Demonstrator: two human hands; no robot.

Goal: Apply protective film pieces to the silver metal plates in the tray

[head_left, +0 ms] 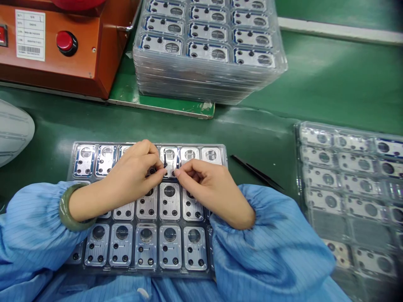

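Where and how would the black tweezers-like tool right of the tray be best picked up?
Probably by the middle of the slim black tool, from above, with the right hand, pinching across its long sides. It lies slantwise on the green table, and its lower end narrows beside the blue sleeve, so the middle looks easier to grasp.
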